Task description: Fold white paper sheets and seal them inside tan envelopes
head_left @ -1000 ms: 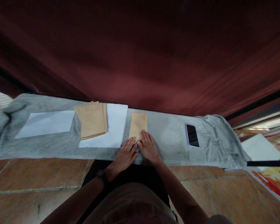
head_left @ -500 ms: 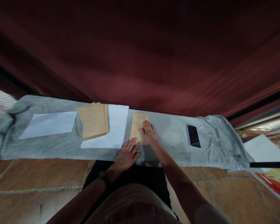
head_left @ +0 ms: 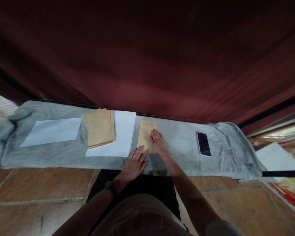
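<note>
A single brown envelope [head_left: 144,131] lies flat on the grey cloth in front of me, with faint red print near its top right corner. My right hand [head_left: 158,141] rests on its right side, fingers stretched out and palm down. At its lower left corner lies my left hand [head_left: 134,162], flat, with the fingertips touching the envelope's edge. To the left, a stack of brown envelopes [head_left: 99,127] sits partly over a pile of white paper [head_left: 124,131]. Farther left is another white sheet [head_left: 52,131].
A phone [head_left: 204,144] with a pale purple edge lies to the right on the grey cloth [head_left: 179,141]. Dark red fabric [head_left: 147,72] rises behind the bench. Tiled floor [head_left: 51,183] shows below, with a colourful printed item [head_left: 288,193] at lower right.
My right hand has slid slightly down the envelope, uncovering the red print at its top right. My left hand has stayed nearly in place.
</note>
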A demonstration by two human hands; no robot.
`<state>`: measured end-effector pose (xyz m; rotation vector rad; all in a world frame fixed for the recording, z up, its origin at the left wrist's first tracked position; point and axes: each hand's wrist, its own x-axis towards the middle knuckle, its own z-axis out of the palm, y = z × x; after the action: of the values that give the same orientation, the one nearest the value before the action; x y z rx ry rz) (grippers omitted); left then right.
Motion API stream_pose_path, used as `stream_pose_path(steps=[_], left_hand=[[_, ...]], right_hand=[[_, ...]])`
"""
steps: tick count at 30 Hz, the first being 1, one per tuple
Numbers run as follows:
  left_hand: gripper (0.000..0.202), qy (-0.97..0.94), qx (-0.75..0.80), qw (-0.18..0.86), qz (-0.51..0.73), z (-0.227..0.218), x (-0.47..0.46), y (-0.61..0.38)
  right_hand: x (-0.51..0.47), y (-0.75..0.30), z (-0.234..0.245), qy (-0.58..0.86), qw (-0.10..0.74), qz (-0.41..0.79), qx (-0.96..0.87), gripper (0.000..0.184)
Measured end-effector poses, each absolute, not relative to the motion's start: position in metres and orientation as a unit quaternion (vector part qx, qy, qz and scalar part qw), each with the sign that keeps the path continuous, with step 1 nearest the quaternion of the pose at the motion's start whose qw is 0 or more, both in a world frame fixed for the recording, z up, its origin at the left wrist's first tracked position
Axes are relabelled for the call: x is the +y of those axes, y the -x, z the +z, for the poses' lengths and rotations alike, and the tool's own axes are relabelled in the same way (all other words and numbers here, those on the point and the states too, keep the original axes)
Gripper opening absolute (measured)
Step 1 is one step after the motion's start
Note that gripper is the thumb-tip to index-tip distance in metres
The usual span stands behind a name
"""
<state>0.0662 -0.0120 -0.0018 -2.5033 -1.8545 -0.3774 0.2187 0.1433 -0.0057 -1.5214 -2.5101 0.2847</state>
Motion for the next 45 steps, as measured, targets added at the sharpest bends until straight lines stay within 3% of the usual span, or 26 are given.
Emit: stream_pose_path(steps=[18, 32, 39, 45], left_hand=[[0.057, 0.796, -0.584, -0.008, -0.157, -0.004, -0.013, -0.067], [0.064, 0.707, -0.693, 0.008, -0.144, -0.01, -0.026, -0.082], [0.057, 0.772, -0.618, -0.026, -0.143, -0.002, -0.021, -0.094], [0.056, 0.754, -0.643, -0.024, -0.135, -0.001, -0.021, -0.096]], right_hand=[[0.006, -0.24, -0.011, 0.473, 0.189, 0.028, -0.86, 0.05], [0.002, -0.245, -0.012, 0.476, 0.186, 0.017, -0.859, 0.054], [0.002, -0.245, -0.012, 0.483, 0.175, 0.016, -0.858, 0.05], [0.002, -0.243, -0.016, 0.49, 0.173, 0.003, -0.854, 0.053]])
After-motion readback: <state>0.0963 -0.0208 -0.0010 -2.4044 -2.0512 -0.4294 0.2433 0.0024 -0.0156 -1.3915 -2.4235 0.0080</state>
